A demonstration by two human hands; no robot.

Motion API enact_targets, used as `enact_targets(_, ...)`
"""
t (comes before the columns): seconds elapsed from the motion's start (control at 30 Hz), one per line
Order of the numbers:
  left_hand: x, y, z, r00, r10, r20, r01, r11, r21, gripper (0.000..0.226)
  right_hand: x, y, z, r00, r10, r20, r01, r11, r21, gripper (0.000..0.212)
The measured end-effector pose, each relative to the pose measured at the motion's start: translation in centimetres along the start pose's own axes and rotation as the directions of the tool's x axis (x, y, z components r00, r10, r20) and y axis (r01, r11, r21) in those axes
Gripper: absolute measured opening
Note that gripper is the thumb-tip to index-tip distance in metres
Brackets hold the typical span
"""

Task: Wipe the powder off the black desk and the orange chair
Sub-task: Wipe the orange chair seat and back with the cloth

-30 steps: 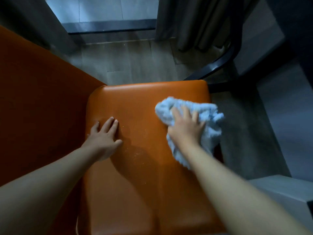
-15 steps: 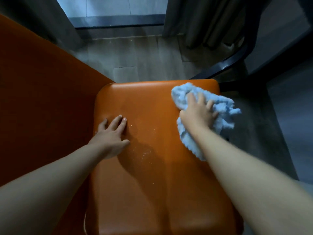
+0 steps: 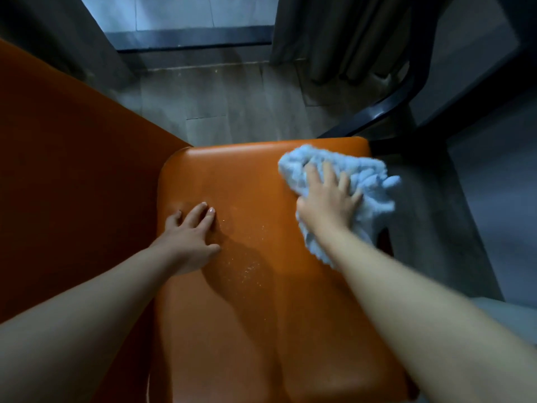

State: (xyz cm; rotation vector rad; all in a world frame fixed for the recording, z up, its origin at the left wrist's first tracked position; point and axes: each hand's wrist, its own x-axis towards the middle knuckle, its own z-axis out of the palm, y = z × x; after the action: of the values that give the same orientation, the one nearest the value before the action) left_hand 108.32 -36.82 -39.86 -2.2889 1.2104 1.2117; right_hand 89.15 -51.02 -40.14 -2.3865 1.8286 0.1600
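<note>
Fingers (image 3: 329, 174) of right hand (image 3: 328, 205) spread straight, pressing blue cloth (image 3: 364, 177) onto far right corner of orange chair (image 3: 247, 175) seat; left hand (image 3: 189, 239) flat on seat's left side. Likely mid-job: powder (image 3: 250, 267) specks unwiped at seat's middle, black desk unseen.

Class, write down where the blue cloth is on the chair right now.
In the head view, the cloth lies at the far right corner of the seat, under the right hand, overhanging the right edge, away from the left hand.
</note>
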Motion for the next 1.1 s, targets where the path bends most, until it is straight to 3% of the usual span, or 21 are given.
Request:
enact_targets(0.07, -0.1, 0.1, -0.4, 1.0, 0.0, 0.017, 0.0, 1.0, -0.012, 0.077, -2.5, 0.7, 0.5, 0.978, -0.206, 0.004, 0.206, 0.976, -0.07, 0.065)
enact_targets(0.13, -0.1, 0.2, -0.6, 0.999, 0.001, 0.036, 0.0, 1.0, -0.018, 0.077, -0.7, 2.4, -0.1, 0.95, -0.306, 0.057, 0.311, 0.942, -0.124, 0.068)
enact_targets(0.2, -0.1, 0.1, -0.6, 0.999, 0.006, 0.049, -0.005, 1.0, -0.027, 0.077, 2.6, 3.0, -0.8, 0.984, -0.169, 0.065, 0.176, 0.975, -0.136, 0.065)
enact_targets(0.3, -0.1, 0.1, -0.3, 0.999, 0.02, 0.047, -0.018, 0.999, -0.041, 0.078, 5.7, 1.4, -1.6, 0.977, 0.214, 0.005, -0.214, 0.977, 0.012, 0.056)
enact_targets(0.37, -0.3, 0.0, -0.3, 0.999, 0.026, 0.046, -0.024, 0.999, -0.043, 0.08, 4.6, -1.6, -1.3, 0.964, 0.267, 0.006, -0.267, 0.963, 0.023, 0.056)
enact_targets(0.4, -0.4, 0.1, -0.4, 0.999, 0.032, 0.043, -0.031, 0.999, -0.045, 0.081, 3.2, -3.4, -0.9, 0.977, 0.21, 0.033, -0.211, 0.977, 0.036, 0.058)
enact_targets(0.47, -0.7, 0.2, -0.3, 0.999, 0.05, 0.017, -0.05, 0.998, -0.035, 0.082, -0.5, -6.9, 0.5, 0.994, -0.08, 0.071, 0.079, 0.997, 0.02, 0.059)
enact_targets(0.53, -1.0, 0.4, -0.3, 0.997, 0.071, -0.004, -0.071, 0.997, 0.002, 0.084, -2.8, -9.4, 1.2, 0.905, -0.411, 0.11, 0.416, 0.909, -0.032, 0.057)
enact_targets(0.6, -1.1, 0.5, -0.3, 0.997, 0.074, -0.001, -0.074, 0.997, 0.011, 0.085, -0.1, -10.1, 0.9, 0.785, -0.598, 0.161, 0.614, 0.786, -0.071, 0.055)
enact_targets(0.67, -1.1, 0.4, -0.5, 0.998, 0.068, 0.013, -0.068, 0.998, -0.011, 0.084, 4.4, -10.0, -0.1, 0.818, -0.545, 0.186, 0.567, 0.817, -0.104, 0.057)
enact_targets(0.77, -1.3, 0.5, -0.5, 0.998, 0.058, 0.03, -0.057, 0.998, -0.031, 0.083, 8.4, -9.4, -1.6, 0.981, -0.151, 0.124, 0.158, 0.986, -0.053, 0.05)
enact_targets(0.83, -1.3, 0.5, -0.6, 0.997, 0.069, 0.034, -0.068, 0.997, -0.037, 0.084, 6.9, -10.4, -1.4, 0.995, -0.04, 0.092, 0.045, 0.998, -0.046, 0.049)
enact_targets(0.9, -1.3, 0.5, -0.7, 0.996, 0.085, 0.028, -0.084, 0.996, -0.034, 0.085, 3.9, -12.5, -0.6, 0.967, -0.244, 0.077, 0.248, 0.967, -0.048, 0.051)
enact_targets(1.0, -1.2, 0.3, -0.6, 0.993, 0.121, -0.011, -0.121, 0.992, -0.02, 0.085, 1.6, -16.4, 0.7, 0.714, -0.689, 0.127, 0.696, 0.718, -0.018, 0.049)
enact_targets(1.03, -1.2, 0.3, -0.5, 0.991, 0.128, -0.024, -0.129, 0.991, -0.025, 0.085, 2.0, -17.3, 0.6, 0.663, -0.734, 0.148, 0.744, 0.668, -0.017, 0.05)
enact_targets(1.1, -1.1, 0.2, -0.4, 0.992, 0.122, -0.023, -0.123, 0.992, -0.039, 0.087, 3.5, -17.7, 0.1, 0.674, -0.715, 0.185, 0.731, 0.682, -0.026, 0.052)
